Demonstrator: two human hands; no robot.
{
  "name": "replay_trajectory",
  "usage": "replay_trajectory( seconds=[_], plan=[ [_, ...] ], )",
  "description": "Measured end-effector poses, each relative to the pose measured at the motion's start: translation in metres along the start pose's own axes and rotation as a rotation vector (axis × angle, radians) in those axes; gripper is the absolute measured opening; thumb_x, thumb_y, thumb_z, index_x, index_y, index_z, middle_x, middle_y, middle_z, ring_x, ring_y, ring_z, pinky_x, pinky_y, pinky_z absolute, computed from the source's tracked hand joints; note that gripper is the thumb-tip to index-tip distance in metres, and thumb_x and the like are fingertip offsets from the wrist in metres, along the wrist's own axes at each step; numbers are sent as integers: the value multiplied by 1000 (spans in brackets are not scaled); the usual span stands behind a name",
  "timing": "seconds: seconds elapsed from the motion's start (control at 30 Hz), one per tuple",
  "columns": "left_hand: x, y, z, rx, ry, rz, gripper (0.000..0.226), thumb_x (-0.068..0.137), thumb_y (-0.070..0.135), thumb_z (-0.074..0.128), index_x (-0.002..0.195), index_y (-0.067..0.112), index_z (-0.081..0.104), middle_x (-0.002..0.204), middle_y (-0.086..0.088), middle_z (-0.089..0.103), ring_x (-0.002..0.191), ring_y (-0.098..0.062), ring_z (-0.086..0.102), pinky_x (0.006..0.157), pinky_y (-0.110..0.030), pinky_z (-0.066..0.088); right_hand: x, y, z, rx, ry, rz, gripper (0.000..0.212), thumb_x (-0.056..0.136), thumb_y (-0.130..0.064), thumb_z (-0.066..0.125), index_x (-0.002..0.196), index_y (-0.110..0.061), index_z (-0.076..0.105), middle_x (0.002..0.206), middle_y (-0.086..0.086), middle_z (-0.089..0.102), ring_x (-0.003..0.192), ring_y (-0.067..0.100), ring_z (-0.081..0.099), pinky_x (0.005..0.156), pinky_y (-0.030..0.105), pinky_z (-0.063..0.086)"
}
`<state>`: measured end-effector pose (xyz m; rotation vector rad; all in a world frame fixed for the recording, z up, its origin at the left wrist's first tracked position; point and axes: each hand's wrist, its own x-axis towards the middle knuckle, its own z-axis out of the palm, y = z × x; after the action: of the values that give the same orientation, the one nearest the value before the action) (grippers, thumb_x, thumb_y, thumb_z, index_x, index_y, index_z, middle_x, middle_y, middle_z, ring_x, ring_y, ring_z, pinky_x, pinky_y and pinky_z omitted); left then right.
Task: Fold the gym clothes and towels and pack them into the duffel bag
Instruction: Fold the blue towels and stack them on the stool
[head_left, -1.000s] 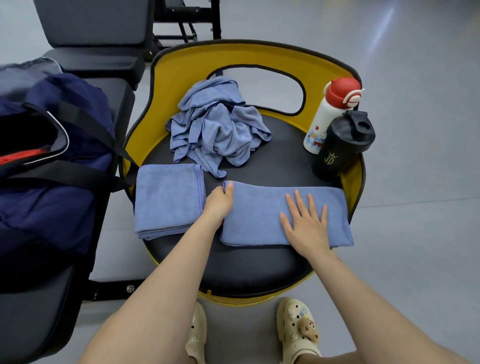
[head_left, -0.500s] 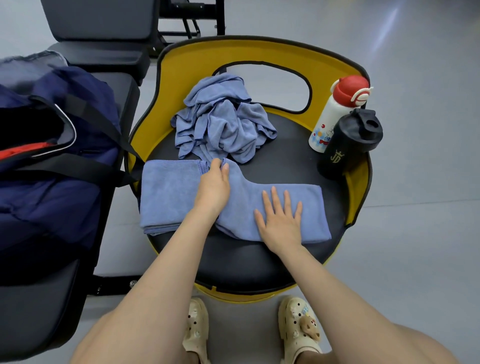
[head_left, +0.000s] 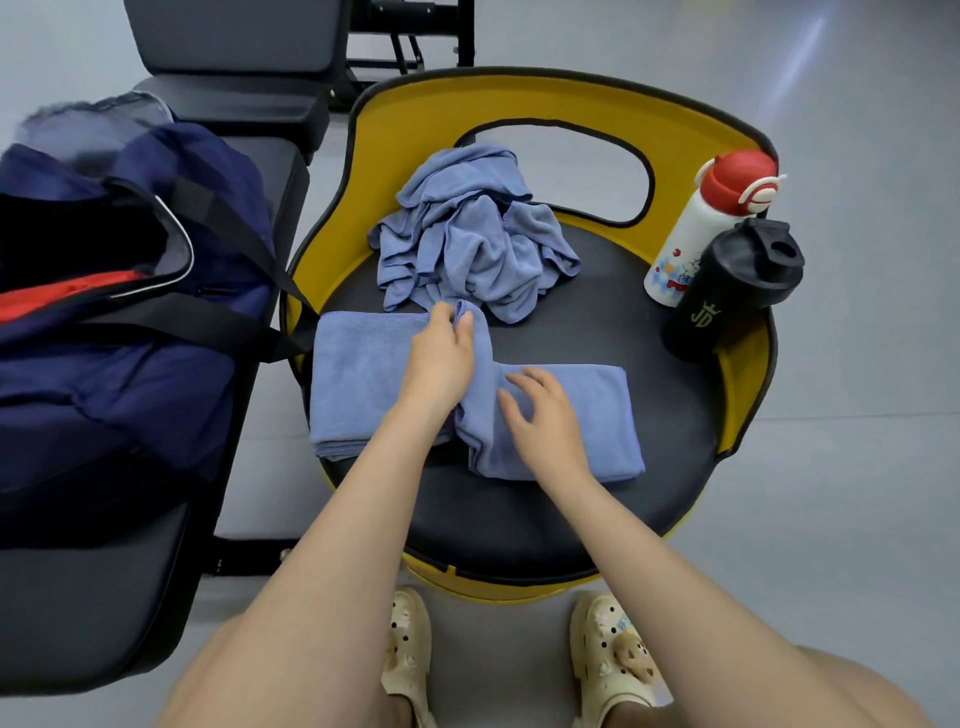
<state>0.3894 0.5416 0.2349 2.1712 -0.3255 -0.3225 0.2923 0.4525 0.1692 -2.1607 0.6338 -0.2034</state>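
Note:
A half-folded blue towel (head_left: 587, 421) lies on the black round seat (head_left: 519, 519). My left hand (head_left: 441, 358) pinches its left end and holds it lifted above the seat. My right hand (head_left: 540, 421) rests on the towel's middle with fingers apart. A folded blue towel (head_left: 358, 384) lies flat at the seat's left. A crumpled pile of blue cloth (head_left: 478, 244) sits at the back of the seat. The navy duffel bag (head_left: 119, 332) stands unzipped on the bench at left, with red fabric showing inside.
A white bottle with a red cap (head_left: 706, 228) and a black shaker bottle (head_left: 727, 291) stand at the seat's right rim. The yellow backrest (head_left: 415, 119) curves behind the pile. A black bench (head_left: 78, 597) carries the bag. Grey floor surrounds everything.
My left hand has lifted the towel's left end up and toward the right. My right hand slid left to the towel's middle. The towel now looks shorter.

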Motion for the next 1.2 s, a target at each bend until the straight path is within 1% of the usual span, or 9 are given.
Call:
replay_trajectory(
  seconds=[0.1,0.17,0.27,0.37,0.47,0.53,0.63,0.9,1.2],
  plan=[
    [-3,6,7,-31,-41,-5,20,102,32,35,100,13,40,75,2,46,72,-18,47,57,-30,31,-2,-22,-7,421,-62,231,38,100,-39,41,82,-13,62,81,2,61,75,12,56,73,23,45],
    [-8,10,11,-129,-107,-16,24,102,36,35,104,14,44,80,0,54,72,-20,57,57,-30,46,5,-21,-11,598,-152,415,55,96,-59,35,87,-14,67,91,5,69,88,19,64,88,35,51],
    [-15,11,18,-228,-234,-37,21,103,26,36,107,13,52,81,-1,61,68,-15,63,53,-30,56,8,-13,-24,787,-197,403,43,84,-65,54,98,-27,70,110,5,70,106,23,65,97,43,49],
    [-14,2,27,-94,-208,43,20,98,8,42,104,16,59,94,-3,64,80,-15,61,69,-32,53,10,3,-34,638,-124,358,26,85,-34,69,102,-15,67,106,12,70,102,25,65,94,46,51],
    [-15,-4,32,95,-217,187,29,92,19,59,121,14,58,122,-5,57,112,-17,53,94,-23,41,8,12,-43,465,-35,306,20,90,-12,60,87,8,57,78,18,57,77,20,52,70,29,44],
    [-23,-7,36,249,-380,241,68,82,42,69,141,21,40,144,-2,36,133,-17,35,107,-33,34,6,16,-53,427,29,328,18,91,-13,58,78,-2,52,71,8,47,70,17,44,61,24,37],
    [-41,-15,49,602,-474,384,100,78,53,68,152,24,8,159,-1,1,146,-20,4,117,-40,19,5,22,-63,400,107,350,10,91,-16,58,86,-8,61,81,7,58,77,19,53,72,32,44],
    [-52,-31,73,829,-435,519,89,87,-5,47,151,22,-10,159,-4,-16,146,-22,-16,118,-34,-1,-3,38,-73,253,161,333,9,96,-22,51,96,-15,57,89,2,60,81,18,56,66,29,45],
    [-53,-34,81,871,-536,466,83,87,-6,37,151,16,-12,158,-3,-21,144,-21,-22,117,-37,-8,-6,58,-75,29,153,377,14,100,-24,45,105,-13,52,101,3,55,83,15,51,60,24,40]
  ],
)
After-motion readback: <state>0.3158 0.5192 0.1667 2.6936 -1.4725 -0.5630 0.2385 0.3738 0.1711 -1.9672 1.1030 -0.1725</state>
